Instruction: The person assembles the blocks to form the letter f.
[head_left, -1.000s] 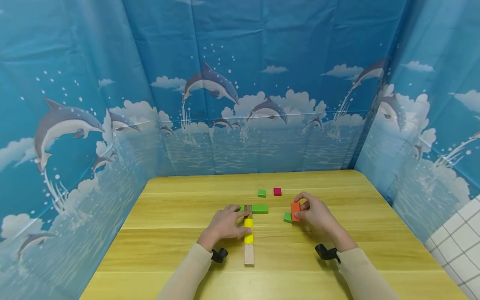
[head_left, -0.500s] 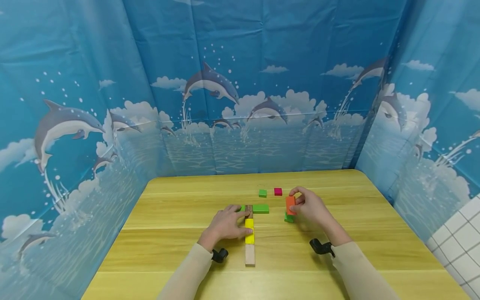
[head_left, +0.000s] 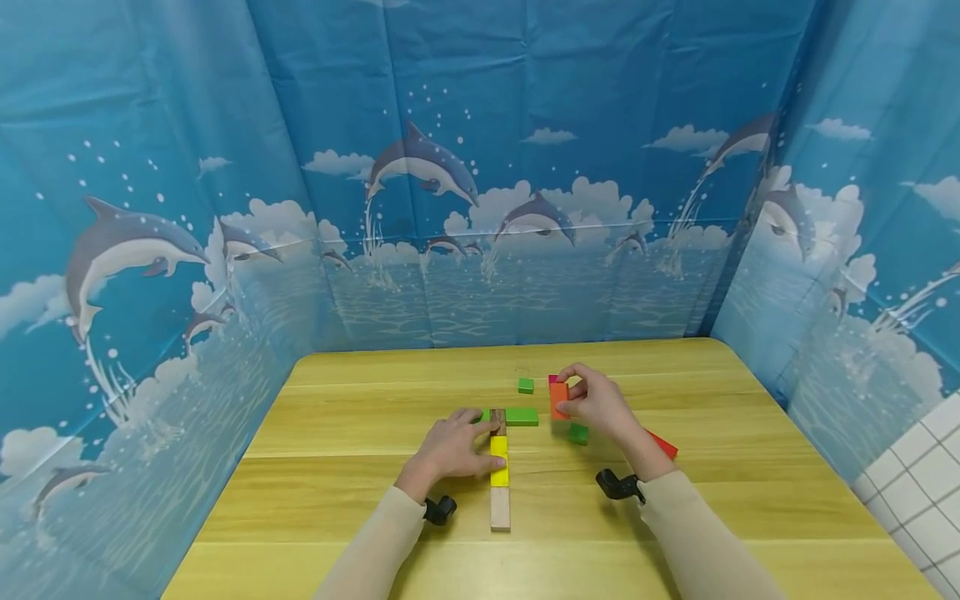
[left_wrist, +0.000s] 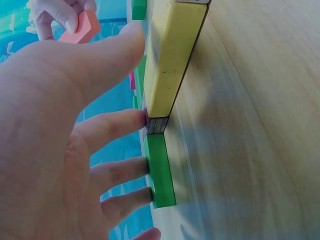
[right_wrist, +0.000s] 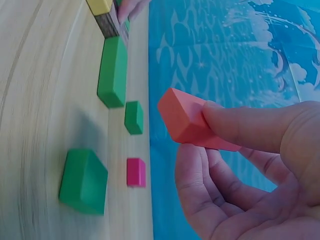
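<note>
My right hand (head_left: 598,407) pinches an orange rectangular block (right_wrist: 182,117) between thumb and fingers, holding it raised over the table. My left hand (head_left: 453,448) rests along a row of blocks with its fingers spread. Its thumb lies on the yellow part (head_left: 498,457), while its fingertips touch the dark brown block (head_left: 498,422) and the left green block (left_wrist: 160,170). Nearest me, a pale wooden block (head_left: 500,509) ends the row. Another long green block (head_left: 522,417) extends right from the brown one, making a T shape.
A green block (right_wrist: 84,182) lies on the table below the right hand. Farther back are a small green block (head_left: 526,386) and a pink block (right_wrist: 136,172), partly covered in the head view. A red block (head_left: 663,443) shows beside the right wrist. Dolphin-print curtains (head_left: 480,292) enclose the table.
My right hand has carried the orange block left, past the nearby green block. The red block has come into view behind the wrist. My left hand has stayed put.
</note>
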